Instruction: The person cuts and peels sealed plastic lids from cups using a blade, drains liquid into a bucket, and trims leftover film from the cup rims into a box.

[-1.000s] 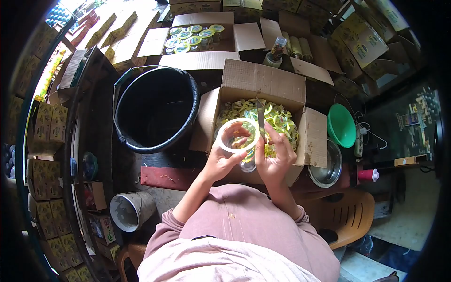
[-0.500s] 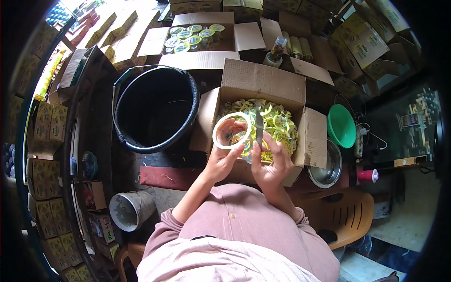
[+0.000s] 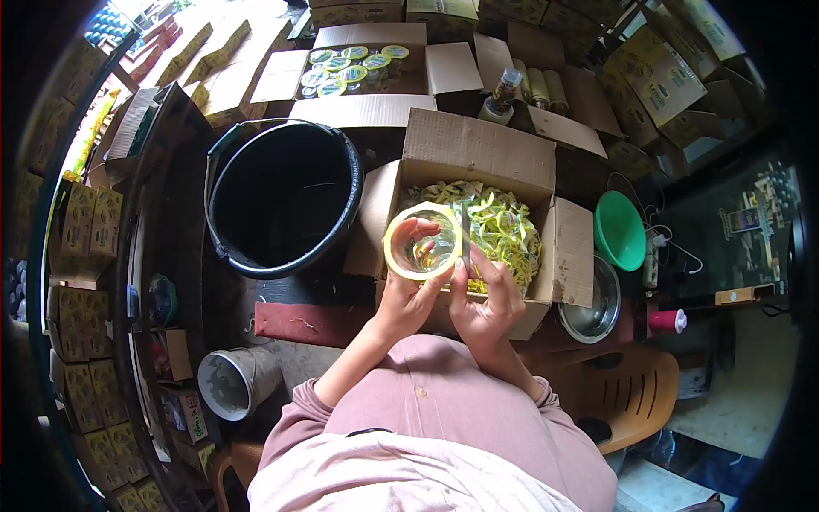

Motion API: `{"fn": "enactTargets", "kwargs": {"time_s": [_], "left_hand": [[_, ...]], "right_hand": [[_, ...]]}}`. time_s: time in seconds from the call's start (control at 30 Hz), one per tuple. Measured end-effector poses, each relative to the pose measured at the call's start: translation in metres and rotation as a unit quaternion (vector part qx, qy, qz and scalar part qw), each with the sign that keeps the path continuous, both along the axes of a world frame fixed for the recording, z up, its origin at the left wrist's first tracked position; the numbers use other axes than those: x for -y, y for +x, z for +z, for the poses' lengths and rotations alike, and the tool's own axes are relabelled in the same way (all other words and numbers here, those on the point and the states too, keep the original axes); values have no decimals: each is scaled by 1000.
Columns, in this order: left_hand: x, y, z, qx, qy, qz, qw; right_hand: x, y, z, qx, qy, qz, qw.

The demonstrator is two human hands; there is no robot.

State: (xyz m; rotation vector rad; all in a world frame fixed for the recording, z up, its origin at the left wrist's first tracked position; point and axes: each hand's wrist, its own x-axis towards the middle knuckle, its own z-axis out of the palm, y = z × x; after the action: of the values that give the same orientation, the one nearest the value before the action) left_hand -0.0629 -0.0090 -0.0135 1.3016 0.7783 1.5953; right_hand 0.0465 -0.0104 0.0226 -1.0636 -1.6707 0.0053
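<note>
My left hand (image 3: 404,304) is wrapped around a clear plastic cup (image 3: 437,249) with a yellowish rim, its open mouth tipped toward me. Through the clear wall, the fingers show behind it. In my right hand (image 3: 492,305) is a thin dark knife blade (image 3: 466,229), pinched between thumb and fingers and upright against the cup's right edge. Below both hands stands an open cardboard box (image 3: 478,136), filled with a heap of yellow-green printed plastic scraps (image 3: 505,224).
A large black bucket (image 3: 348,209) stands left of the box. Behind, another carton (image 3: 363,109) holds several lidded cups. To the right are a green bowl (image 3: 620,230), a metal bowl (image 3: 607,311) and a pink spool (image 3: 665,321). A grey pail (image 3: 229,384) sits lower left.
The cup has turned so its mouth faces me more, and its rim now looks yellower. My right hand and the blade have shifted slightly left, closer against the cup.
</note>
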Motion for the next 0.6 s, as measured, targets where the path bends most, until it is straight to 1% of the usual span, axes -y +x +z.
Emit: {"fn": "enactTargets", "kwargs": {"time_s": [0.13,0.23,0.33,0.43,0.53,0.6], "left_hand": [[0,-2,-1,-63,12,24,998],[2,-7,2,-173,31,34,984],[3,-6,3,-149,46,22,988],[2,-8,3,-126,29,-13,991],[3,-5,1,-74,17,-37,996],[3,-5,1,-53,8,-44,998]], "right_hand": [[1,2,2,11,-16,-8,1000],[-4,0,6,9,6,-17,1000],[-9,5,10,-1,18,9,1000],[-8,11,9,-2,-41,18,999],[-4,8,10,-55,-36,10,998],[-2,10,5,-61,-33,9,998]]}}
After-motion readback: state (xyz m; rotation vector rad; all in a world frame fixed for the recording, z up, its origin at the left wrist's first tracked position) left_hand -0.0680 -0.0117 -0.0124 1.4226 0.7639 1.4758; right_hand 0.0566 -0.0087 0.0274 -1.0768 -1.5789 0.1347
